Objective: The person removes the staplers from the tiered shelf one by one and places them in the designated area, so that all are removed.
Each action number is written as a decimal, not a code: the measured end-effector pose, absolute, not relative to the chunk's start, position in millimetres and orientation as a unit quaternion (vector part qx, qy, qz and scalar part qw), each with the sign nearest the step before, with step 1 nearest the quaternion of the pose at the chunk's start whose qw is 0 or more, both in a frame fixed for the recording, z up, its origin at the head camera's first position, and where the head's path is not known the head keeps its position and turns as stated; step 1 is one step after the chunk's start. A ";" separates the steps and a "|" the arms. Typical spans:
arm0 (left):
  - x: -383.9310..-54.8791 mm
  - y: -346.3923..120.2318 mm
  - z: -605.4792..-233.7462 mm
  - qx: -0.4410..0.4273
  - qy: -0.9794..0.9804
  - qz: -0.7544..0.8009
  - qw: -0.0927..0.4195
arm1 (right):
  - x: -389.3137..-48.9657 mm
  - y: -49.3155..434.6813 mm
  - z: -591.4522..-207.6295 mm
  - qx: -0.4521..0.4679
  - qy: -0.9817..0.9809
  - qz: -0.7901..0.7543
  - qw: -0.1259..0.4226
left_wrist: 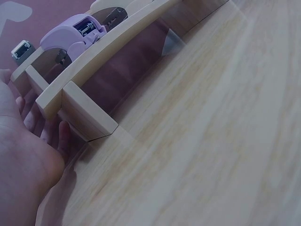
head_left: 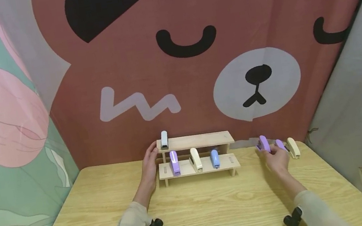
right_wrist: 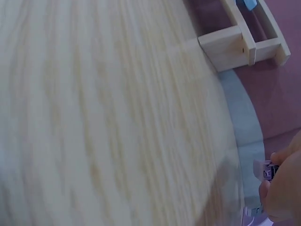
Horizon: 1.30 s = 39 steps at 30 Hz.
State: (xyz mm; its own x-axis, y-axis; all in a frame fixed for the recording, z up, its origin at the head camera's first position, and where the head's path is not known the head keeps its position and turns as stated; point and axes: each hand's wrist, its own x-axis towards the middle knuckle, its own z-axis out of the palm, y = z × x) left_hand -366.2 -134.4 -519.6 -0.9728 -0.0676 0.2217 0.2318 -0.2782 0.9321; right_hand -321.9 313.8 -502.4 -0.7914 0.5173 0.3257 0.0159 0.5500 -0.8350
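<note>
A two-tier wooden rack (head_left: 197, 140) stands at the back of the table. My left hand (head_left: 148, 167) rests against its left end, fingers extended along the side. At the right, my right hand (head_left: 277, 161) pinches a purple stapler (head_left: 263, 143) between thumb and fingers; in the right wrist view only a bit of that stapler (right_wrist: 266, 170) shows. Just beyond this hand are another purple stapler (head_left: 280, 145), partly hidden, and a cream stapler (head_left: 293, 147). A white stapler (head_left: 164, 139) stands on the upper tier's left end. The lower tier bears purple (head_left: 174, 163), cream (head_left: 196, 160) and blue (head_left: 214, 159) staplers.
The wooden table (head_left: 210, 211) reaches back to a curtain (head_left: 194, 87) printed with a bear. Other printed cloth (head_left: 6, 156) hangs at the left, and a grey cloth (head_left: 357, 101) at the right.
</note>
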 end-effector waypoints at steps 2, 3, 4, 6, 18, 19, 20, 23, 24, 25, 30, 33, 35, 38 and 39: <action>-365.0 -133.9 -518.4 -0.068 -0.596 -0.794 0.098 | -322.8 317.8 -504.1 -0.160 -0.838 0.446 0.269; -364.7 -133.8 -517.9 -0.067 -0.596 -0.794 0.098 | -323.3 319.9 -505.2 -0.159 -0.841 0.445 0.263; -364.8 -133.8 -517.8 -0.066 -0.596 -0.794 0.098 | -323.6 322.2 -506.2 -0.159 -0.844 0.444 0.255; -365.1 -133.6 -517.5 -0.067 -0.593 -0.796 0.100 | -323.1 325.2 -507.6 -0.162 -0.848 0.440 0.247; -365.4 -135.2 -518.4 -0.060 -0.602 -0.791 0.095 | -318.4 327.2 -509.1 -0.159 -0.855 0.434 0.236; -365.2 -135.5 -518.2 -0.061 -0.602 -0.791 0.092 | -317.9 327.3 -509.3 -0.158 -0.857 0.433 0.232; -364.8 -135.6 -517.9 -0.062 -0.602 -0.791 0.089 | -317.2 327.2 -509.5 -0.158 -0.859 0.431 0.228; -364.2 -136.1 -517.6 -0.065 -0.603 -0.791 0.082 | -315.3 327.7 -510.8 -0.157 -0.864 0.425 0.218; -363.7 -136.3 -517.6 -0.066 -0.602 -0.791 0.080 | -314.8 328.1 -511.6 -0.155 -0.867 0.422 0.216; -363.4 -136.6 -517.4 -0.067 -0.602 -0.792 0.080 | -314.7 328.5 -512.4 -0.153 -0.869 0.419 0.214; -362.1 -136.5 -517.7 -0.062 -0.604 -0.790 0.083 | -314.5 330.5 -516.9 -0.143 -0.876 0.408 0.214; -362.3 -135.4 -518.2 -0.061 -0.608 -0.787 0.088 | -314.1 331.5 -518.7 -0.140 -0.876 0.407 0.219; -363.2 -135.2 -518.9 -0.062 -0.610 -0.785 0.091 | -313.8 332.4 -519.1 -0.136 -0.877 0.404 0.220; -364.8 -135.7 -519.9 -0.063 -0.608 -0.786 0.093 | -312.8 333.2 -517.9 -0.127 -0.882 0.398 0.217; -365.2 -136.2 -520.0 -0.064 -0.608 -0.786 0.091 | -312.9 333.5 -517.5 -0.123 -0.884 0.396 0.216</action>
